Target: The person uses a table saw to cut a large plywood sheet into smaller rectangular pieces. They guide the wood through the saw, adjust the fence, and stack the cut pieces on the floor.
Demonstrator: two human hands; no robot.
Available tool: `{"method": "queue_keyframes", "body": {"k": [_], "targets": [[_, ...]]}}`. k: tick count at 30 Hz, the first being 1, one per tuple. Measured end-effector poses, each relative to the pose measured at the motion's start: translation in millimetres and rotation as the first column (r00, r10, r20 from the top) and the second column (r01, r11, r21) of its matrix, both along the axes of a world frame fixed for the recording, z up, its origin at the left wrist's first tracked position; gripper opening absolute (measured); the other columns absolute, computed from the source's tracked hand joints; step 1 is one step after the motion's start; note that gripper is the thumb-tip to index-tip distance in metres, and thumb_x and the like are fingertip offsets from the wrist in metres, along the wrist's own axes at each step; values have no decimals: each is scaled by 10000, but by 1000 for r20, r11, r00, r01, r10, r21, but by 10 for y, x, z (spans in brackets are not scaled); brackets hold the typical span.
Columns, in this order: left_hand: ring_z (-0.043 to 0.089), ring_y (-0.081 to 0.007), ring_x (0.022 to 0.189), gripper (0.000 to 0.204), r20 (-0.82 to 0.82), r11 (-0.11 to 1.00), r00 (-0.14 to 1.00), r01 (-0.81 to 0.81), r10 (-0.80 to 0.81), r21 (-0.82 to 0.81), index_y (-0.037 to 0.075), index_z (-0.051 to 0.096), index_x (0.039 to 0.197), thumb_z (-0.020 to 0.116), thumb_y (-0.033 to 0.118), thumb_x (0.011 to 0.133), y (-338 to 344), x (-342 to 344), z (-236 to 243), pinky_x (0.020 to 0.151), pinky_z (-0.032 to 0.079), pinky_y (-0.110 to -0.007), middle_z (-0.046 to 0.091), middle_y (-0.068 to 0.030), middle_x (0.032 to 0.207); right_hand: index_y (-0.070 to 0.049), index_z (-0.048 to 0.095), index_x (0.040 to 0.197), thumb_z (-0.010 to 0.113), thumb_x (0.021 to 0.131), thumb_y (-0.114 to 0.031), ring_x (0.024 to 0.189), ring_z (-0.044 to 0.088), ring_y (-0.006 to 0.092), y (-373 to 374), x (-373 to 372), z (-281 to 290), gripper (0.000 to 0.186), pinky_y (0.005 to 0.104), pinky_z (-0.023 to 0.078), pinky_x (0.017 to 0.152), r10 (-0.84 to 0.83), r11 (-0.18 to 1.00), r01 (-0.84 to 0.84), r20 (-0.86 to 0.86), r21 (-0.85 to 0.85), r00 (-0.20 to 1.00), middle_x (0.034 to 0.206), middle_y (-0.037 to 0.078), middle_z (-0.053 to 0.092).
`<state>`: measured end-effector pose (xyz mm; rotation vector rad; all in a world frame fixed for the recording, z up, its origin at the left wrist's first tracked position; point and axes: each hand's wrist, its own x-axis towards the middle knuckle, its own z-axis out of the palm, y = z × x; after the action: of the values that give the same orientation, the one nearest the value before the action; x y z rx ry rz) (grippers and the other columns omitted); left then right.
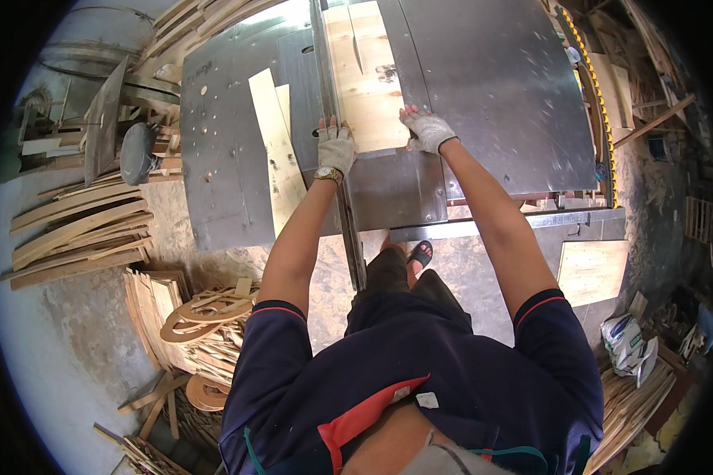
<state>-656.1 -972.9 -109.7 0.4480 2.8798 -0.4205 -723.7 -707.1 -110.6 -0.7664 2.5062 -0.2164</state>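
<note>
Hands on the board now, both gloved. Left hand [336, 148] pressed flat on the near left corner of the pale wooden board [366, 79], fingers spread and open, wristwatch [329, 173] showing just behind the glove. Right hand [427, 130] planted on the near right corner, fingers splayed too, palm down, gripping nothing, only pushing against the wood. Board lying flat on the grey metal saw table [499, 87], stretching away from both hands toward the far edge, with a thin saw blade [357, 49] standing up through it near the middle. Long guide rail [325, 71] running just beside the board's left edge. Narrow offcut plank [277, 150] resting loose on the table, left of the left hand, apart from it. Sandalled foot [421, 253] down below on the concrete floor. Stacked curved wood strips [75, 233] off to the far left.
</note>
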Motion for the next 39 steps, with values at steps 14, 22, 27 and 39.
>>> {"method": "queue_keyframes", "body": {"k": [14,22,27,39], "targets": [[310,-380,1503,626,-26,999,999,-22,21,-39,73,550,1416,657,395,890,-91,-589,-107,1235,51,-649,503,-90,1509,-106,213,1609,817,803,-370,1550,213,278,-83,-580,14,1041,434,248,1253,7,1000,-7,2,6,1000,1678,125,220],[299,-370,1513,618,7,995,1000,-26,27,-94,109,555,1424,644,424,900,-101,-904,-5,1235,45,-644,485,-69,1536,-103,187,1617,796,830,-351,1554,197,286,-142,-925,-38,1025,422,243,1256,38,999,-38,2,30,999,1680,145,199],[302,-386,1508,661,46,998,999,-15,17,-60,23,485,1467,576,414,943,-146,-1081,11,1239,55,-632,486,-120,1522,-108,200,1615,796,828,-353,1553,202,277,-171,-1105,-29,1018,411,245,1257,37,998,-37,-1,41,999,1680,134,206],[276,-374,1523,648,19,988,1000,-18,21,-156,107,486,1477,599,433,929,-207,-1433,-92,1212,23,-681,445,-65,1570,-108,228,1609,808,811,-366,1546,224,278,-232,-1436,-73,1020,391,263,1252,34,998,-32,-37,47,999,1673,129,235]]}}
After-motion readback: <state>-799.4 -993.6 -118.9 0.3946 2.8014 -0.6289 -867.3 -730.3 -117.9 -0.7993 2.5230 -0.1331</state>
